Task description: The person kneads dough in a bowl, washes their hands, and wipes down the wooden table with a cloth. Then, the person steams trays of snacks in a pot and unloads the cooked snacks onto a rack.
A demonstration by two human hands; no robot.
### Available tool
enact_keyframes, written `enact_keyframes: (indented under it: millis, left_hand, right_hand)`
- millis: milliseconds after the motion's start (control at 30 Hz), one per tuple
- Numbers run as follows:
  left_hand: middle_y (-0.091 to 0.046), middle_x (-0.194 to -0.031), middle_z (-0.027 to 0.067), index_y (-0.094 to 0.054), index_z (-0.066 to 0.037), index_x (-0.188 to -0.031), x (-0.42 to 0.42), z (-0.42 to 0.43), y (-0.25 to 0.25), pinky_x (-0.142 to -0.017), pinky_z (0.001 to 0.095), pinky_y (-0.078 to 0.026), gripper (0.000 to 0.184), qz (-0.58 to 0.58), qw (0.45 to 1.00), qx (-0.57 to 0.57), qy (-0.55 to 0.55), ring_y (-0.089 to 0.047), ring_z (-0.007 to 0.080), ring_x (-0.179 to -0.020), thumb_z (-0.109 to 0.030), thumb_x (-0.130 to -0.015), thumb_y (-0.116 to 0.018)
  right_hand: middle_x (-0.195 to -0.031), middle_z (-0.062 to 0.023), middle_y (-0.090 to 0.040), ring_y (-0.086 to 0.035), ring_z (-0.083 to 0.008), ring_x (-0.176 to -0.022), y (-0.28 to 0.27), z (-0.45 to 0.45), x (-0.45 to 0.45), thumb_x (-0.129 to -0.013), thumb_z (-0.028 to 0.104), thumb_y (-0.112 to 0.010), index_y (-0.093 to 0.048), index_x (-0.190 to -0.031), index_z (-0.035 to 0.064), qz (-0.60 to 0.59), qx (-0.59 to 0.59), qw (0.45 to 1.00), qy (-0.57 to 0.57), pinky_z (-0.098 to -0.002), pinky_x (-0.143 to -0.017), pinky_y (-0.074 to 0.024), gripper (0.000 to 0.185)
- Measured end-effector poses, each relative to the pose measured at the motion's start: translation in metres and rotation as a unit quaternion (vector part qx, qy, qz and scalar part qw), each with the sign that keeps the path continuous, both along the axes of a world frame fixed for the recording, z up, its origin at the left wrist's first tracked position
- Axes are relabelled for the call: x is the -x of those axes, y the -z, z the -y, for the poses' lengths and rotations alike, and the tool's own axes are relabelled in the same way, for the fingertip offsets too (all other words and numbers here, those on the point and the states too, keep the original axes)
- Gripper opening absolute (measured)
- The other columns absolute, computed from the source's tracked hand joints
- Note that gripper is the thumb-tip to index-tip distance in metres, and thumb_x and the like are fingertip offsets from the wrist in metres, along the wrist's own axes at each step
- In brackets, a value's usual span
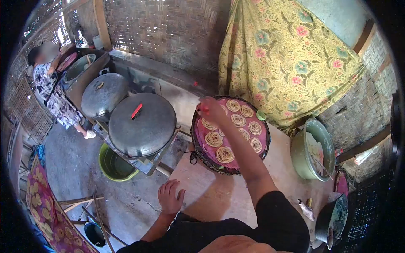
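My right hand (212, 112) is closed over the far left rim of a round tray (195, 145). A bit of red shows at its fingers, but I cannot make out what this object is. On the tray lies a pink cloth (263, 139), bearing several flat coils of pale noodle-like strands (224, 154). A small green piece (261, 115) sits at the right rim. My left hand (170, 197) is empty, its fingers stretched out, beside the left edge of the pale table (202, 185), apart from the tray.
Two large lidded pots (142, 122) stand on a stove at the left, with a green basin (114, 162) below. A greenish bucket (298, 152) holds pale material and a stick at the right. Another person (52, 95) stands at the far left. A yellow flowered cloth (287, 55) hangs behind.
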State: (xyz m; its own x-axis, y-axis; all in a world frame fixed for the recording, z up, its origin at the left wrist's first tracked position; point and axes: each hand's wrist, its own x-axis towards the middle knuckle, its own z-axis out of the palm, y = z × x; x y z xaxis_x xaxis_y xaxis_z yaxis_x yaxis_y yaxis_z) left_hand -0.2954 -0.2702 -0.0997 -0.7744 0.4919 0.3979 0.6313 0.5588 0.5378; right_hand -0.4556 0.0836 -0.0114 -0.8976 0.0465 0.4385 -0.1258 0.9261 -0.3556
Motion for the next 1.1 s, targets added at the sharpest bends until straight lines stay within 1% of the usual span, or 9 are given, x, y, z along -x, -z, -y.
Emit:
enact_keyframes:
  millis: [133,233,467,667,733,767,800,933,1100]
  left_hand:
    - [-0.061,-0.110,0.0068,-0.061,-0.009,-0.105,0.003,-0.003,0.009,-0.093,0.0442,-0.039,0.034,-0.008,1.000,-0.013,0.004,-0.054,0.0298,-0.107,-0.026,-0.076,-0.067]
    - [-0.062,-0.108,0.0067,-0.062,-0.009,-0.103,0.005,-0.005,0.010,-0.093,0.0449,-0.039,0.031,0.000,1.000,-0.011,0.009,-0.055,0.0300,-0.106,-0.024,-0.076,-0.067]
    - [-0.062,-0.109,0.0059,-0.062,-0.010,-0.101,0.003,-0.010,0.006,-0.094,0.0451,-0.039,0.028,0.005,1.000,0.020,0.006,-0.053,0.0308,-0.106,-0.022,-0.076,-0.066]
    - [-0.061,-0.110,0.0057,-0.060,-0.010,-0.103,0.000,-0.010,0.005,-0.095,0.0445,-0.038,0.029,-0.010,0.999,0.034,-0.001,-0.051,0.0315,-0.108,-0.021,-0.076,-0.066]
    - [-0.060,-0.111,0.0055,-0.061,-0.010,-0.104,-0.002,-0.010,0.003,-0.096,0.0440,-0.037,0.030,-0.012,1.000,0.023,0.005,-0.051,0.0311,-0.109,-0.021,-0.076,-0.066]
    - [-0.061,-0.111,0.0053,-0.061,-0.010,-0.104,-0.004,-0.010,0.002,-0.096,0.0436,-0.037,0.031,-0.014,1.000,0.026,-0.005,-0.051,0.0296,-0.110,-0.021,-0.076,-0.067]
    - [-0.061,-0.111,0.0053,-0.061,-0.010,-0.104,-0.004,-0.011,0.001,-0.096,0.0436,-0.037,0.031,-0.012,0.999,0.029,-0.027,-0.051,0.0296,-0.110,-0.021,-0.076,-0.067]
    - [-0.060,-0.112,0.0047,-0.062,-0.010,-0.106,-0.002,-0.006,-0.003,-0.096,0.0428,-0.037,0.033,0.009,0.999,0.040,-0.023,-0.051,0.0273,-0.111,-0.023,-0.076,-0.067]
    - [-0.059,-0.114,0.0049,-0.062,-0.012,-0.106,-0.005,-0.001,-0.003,-0.094,0.0427,-0.038,0.032,0.005,1.000,0.008,-0.010,-0.052,0.0269,-0.110,-0.024,-0.078,-0.066]
  right_hand:
    - [-0.105,-0.0197,-0.061,-0.054,-0.0361,-0.107,0.023,-0.014,0.029,-0.074,0.015,-0.067,-0.059,-0.115,0.0090,0.019,0.020,0.998,-0.053,-0.0419,-0.090,-0.0458,0.042]
    - [-0.093,-0.0091,-0.065,-0.061,-0.0167,-0.083,-0.007,-0.065,0.002,-0.076,0.008,-0.071,-0.060,-0.111,0.0059,-0.050,0.434,0.900,0.016,-0.0298,-0.076,-0.0504,0.037]
    - [-0.076,-0.0036,-0.064,-0.059,-0.0101,-0.072,0.034,-0.234,-0.123,-0.077,0.010,-0.066,-0.062,-0.111,0.0063,0.121,-0.065,0.937,0.322,-0.0252,-0.067,-0.0484,0.034]
    - [-0.075,0.0014,-0.058,-0.053,-0.0084,-0.069,0.092,-0.301,-0.232,-0.083,0.017,-0.061,-0.063,-0.107,0.0056,-0.229,0.487,0.799,0.269,-0.0251,-0.061,-0.0439,0.027]
    - [-0.079,-0.0074,-0.061,-0.056,-0.0161,-0.072,0.090,-0.288,-0.287,-0.075,0.014,-0.062,-0.062,-0.106,0.0072,-0.030,-0.151,0.902,0.403,-0.0318,-0.067,-0.0481,0.032]
    - [-0.080,-0.0102,-0.062,-0.060,-0.0250,-0.076,0.086,-0.266,-0.314,-0.070,0.016,-0.064,-0.062,-0.106,0.0066,0.010,0.052,0.876,0.480,-0.0393,-0.072,-0.0486,0.037]
    - [-0.083,-0.0129,-0.064,-0.061,-0.0313,-0.083,0.129,-0.291,-0.341,-0.070,0.021,-0.064,-0.062,-0.106,0.0074,-0.009,-0.084,0.872,0.482,-0.0424,-0.076,-0.0481,0.038]
    - [-0.089,-0.0171,-0.065,-0.063,-0.0346,-0.079,0.149,-0.278,-0.390,-0.078,0.025,-0.064,-0.061,-0.113,0.0092,0.038,0.093,0.896,0.433,-0.0423,-0.070,-0.0502,0.038]
    - [-0.095,-0.0143,-0.064,-0.062,-0.0273,-0.089,0.043,-0.232,-0.323,-0.087,0.018,-0.058,-0.058,-0.116,-0.0001,-0.136,-0.135,0.880,0.435,-0.0372,-0.078,-0.0486,0.034]
